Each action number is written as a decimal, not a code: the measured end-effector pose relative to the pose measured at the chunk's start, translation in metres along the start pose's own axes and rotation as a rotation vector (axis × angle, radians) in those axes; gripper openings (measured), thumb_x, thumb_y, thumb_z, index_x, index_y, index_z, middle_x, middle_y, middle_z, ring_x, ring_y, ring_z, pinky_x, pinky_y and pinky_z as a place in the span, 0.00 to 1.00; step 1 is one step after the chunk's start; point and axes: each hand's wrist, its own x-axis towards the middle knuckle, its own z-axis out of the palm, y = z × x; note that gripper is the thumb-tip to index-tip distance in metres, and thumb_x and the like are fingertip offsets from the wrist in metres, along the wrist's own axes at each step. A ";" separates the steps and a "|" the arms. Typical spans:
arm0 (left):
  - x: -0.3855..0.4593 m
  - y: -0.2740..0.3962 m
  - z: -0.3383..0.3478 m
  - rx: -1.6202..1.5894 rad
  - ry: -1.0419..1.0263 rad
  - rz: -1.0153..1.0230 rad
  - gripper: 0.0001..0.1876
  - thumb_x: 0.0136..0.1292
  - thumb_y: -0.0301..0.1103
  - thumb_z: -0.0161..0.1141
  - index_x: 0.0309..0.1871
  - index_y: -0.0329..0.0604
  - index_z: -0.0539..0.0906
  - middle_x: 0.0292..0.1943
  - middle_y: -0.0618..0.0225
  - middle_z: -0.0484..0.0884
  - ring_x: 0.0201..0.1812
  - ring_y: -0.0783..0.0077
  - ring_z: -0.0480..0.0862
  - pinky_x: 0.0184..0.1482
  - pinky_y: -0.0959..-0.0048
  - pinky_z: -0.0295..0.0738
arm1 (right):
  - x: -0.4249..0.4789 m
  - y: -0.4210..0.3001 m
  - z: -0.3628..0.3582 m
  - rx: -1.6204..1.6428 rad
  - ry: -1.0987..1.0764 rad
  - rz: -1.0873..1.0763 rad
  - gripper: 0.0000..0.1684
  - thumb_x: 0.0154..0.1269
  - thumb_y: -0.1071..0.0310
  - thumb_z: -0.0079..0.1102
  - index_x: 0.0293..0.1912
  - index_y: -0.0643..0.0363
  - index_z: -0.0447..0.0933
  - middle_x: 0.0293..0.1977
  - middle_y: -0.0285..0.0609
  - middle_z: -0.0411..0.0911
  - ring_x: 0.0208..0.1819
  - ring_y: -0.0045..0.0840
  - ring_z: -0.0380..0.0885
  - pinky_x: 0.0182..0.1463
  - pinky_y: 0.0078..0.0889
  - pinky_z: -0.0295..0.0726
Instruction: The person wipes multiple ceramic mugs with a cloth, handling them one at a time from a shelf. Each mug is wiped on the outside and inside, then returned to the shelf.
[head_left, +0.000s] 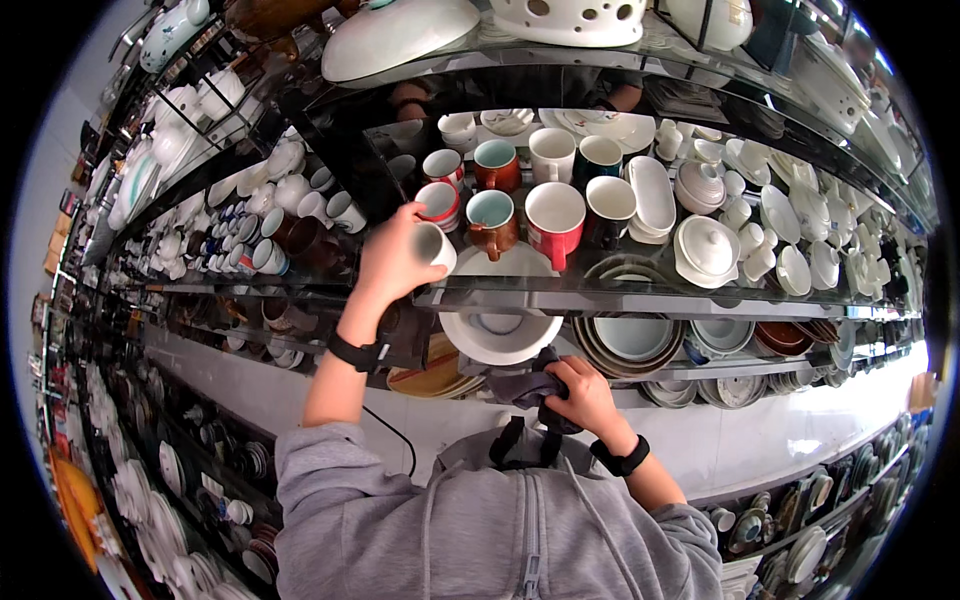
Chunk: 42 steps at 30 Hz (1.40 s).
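My left hand is closed around a white ceramic mug at the left front of a glass shelf, its opening tilted toward my palm. Just behind it stands a red-and-white mug. To the right are a brown mug with a pale blue inside, a red mug with a white inside and a dark mug with a cream inside. My right hand grips a dark grey cloth lower down, in front of the shelf edge and close to my body.
A lidded white tureen and stacked oblong white dishes share the shelf. The dark shelf edge runs across the front. Below are a large white bowl and nested bowls. A large white dish rests above.
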 end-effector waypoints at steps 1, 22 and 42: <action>0.001 -0.008 0.009 0.009 -0.007 -0.028 0.46 0.39 0.40 0.77 0.64 0.49 0.64 0.54 0.54 0.79 0.54 0.51 0.80 0.55 0.59 0.75 | 0.001 -0.001 0.001 -0.006 0.004 -0.005 0.22 0.43 0.66 0.66 0.43 0.56 0.78 0.35 0.43 0.75 0.41 0.40 0.77 0.43 0.41 0.78; 0.014 -0.047 0.060 -0.024 0.039 -0.085 0.47 0.42 0.39 0.76 0.66 0.46 0.61 0.57 0.54 0.77 0.58 0.50 0.77 0.57 0.57 0.74 | 0.013 -0.018 0.016 -0.036 -0.005 0.105 0.21 0.42 0.68 0.66 0.41 0.59 0.77 0.34 0.45 0.75 0.39 0.43 0.76 0.43 0.42 0.77; -0.004 -0.072 0.080 -0.317 0.228 -0.059 0.42 0.42 0.33 0.75 0.61 0.42 0.63 0.54 0.51 0.76 0.55 0.47 0.78 0.53 0.57 0.75 | 0.019 -0.035 0.022 -0.072 0.001 0.134 0.21 0.42 0.69 0.66 0.42 0.58 0.77 0.35 0.44 0.75 0.40 0.42 0.76 0.44 0.41 0.77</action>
